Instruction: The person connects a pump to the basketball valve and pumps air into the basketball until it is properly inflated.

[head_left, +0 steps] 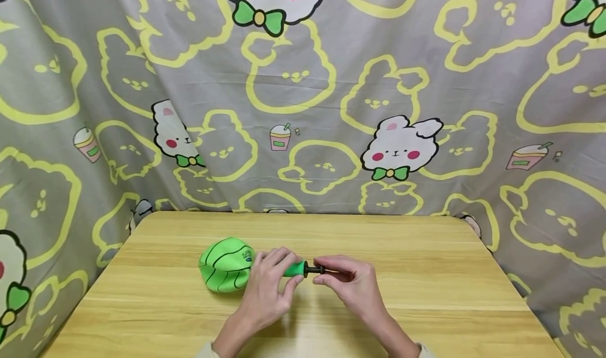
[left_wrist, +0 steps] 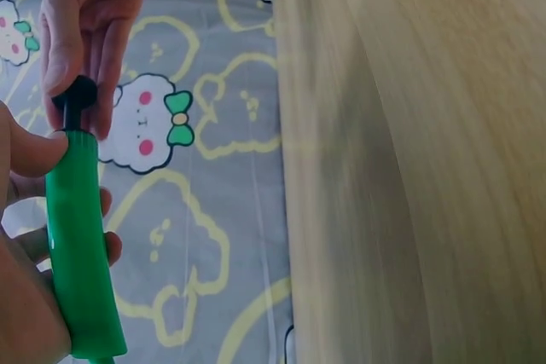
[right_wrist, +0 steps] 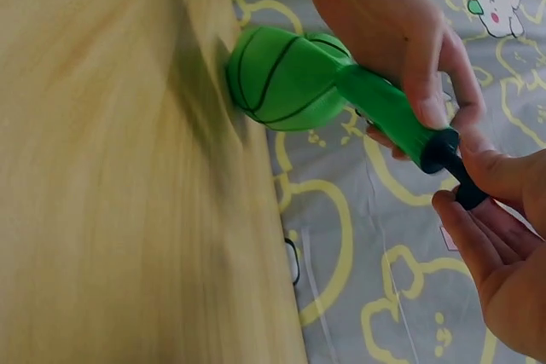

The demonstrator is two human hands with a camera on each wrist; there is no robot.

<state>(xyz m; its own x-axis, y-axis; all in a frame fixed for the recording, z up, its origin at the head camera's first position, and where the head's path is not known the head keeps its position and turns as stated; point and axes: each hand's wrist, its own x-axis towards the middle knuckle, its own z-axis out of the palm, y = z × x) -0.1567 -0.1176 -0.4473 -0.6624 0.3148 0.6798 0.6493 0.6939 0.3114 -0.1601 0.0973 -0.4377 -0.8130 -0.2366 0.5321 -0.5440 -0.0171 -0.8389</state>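
Before a rabbit-print curtain (head_left: 322, 100), two-handed work over a wood-grain tabletop (head_left: 454, 279)

The curtain hangs beyond the far edge, well apart from the action, so it should hinder nothing. Left of centre on the tabletop sits a black-lined green ball (head_left: 224, 266), slack and dented. Curled round the green barrel of a hand pump (left_wrist: 81, 245), the left hand (head_left: 270, 284) should brace firmly, as sideways wobble could strain the joint with the ball. The right hand (head_left: 355, 284) pinches the black plunger handle (right_wrist: 471, 194) between thumb and fingers; straight, full strokes along the barrel would serve best. A short length of shaft (head_left: 314, 269) shows. Left-hand fingers block the head view of the pump's ball end, so whether any needle is seated cannot be told.
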